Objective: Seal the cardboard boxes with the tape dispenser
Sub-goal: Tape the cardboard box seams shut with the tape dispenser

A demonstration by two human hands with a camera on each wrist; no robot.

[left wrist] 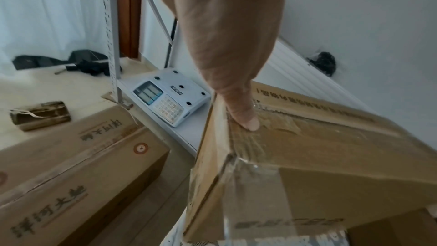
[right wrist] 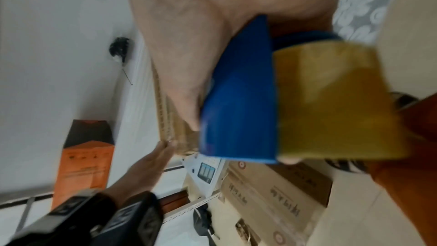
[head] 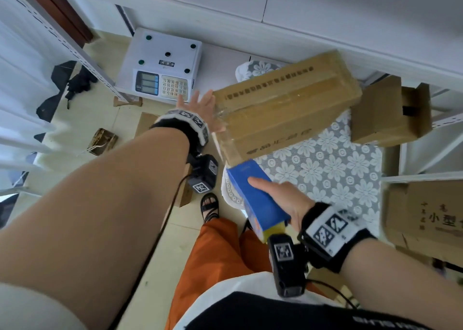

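Note:
A long cardboard box point(head: 283, 104) lies tilted on a table covered with a floral lace cloth point(head: 325, 169); clear tape runs along its top seam and over its near end. My left hand point(head: 200, 105) lies flat against the box's left end with the fingers spread. In the left wrist view its thumb point(left wrist: 246, 119) presses on the taped corner of the box point(left wrist: 319, 156). My right hand point(head: 275, 194) grips a blue tape dispenser point(head: 255, 199) just below the box's near corner. The yellowish tape roll point(right wrist: 331, 100) sits beside the blue dispenser body point(right wrist: 241, 100).
A white electronic scale point(head: 162, 66) sits on a low shelf to the left. A smaller open carton point(head: 390, 114) stands right of the box, and another printed carton point(head: 426, 217) is at the lower right. Printed cartons point(left wrist: 71, 175) and a black umbrella point(head: 72, 81) lie on the floor.

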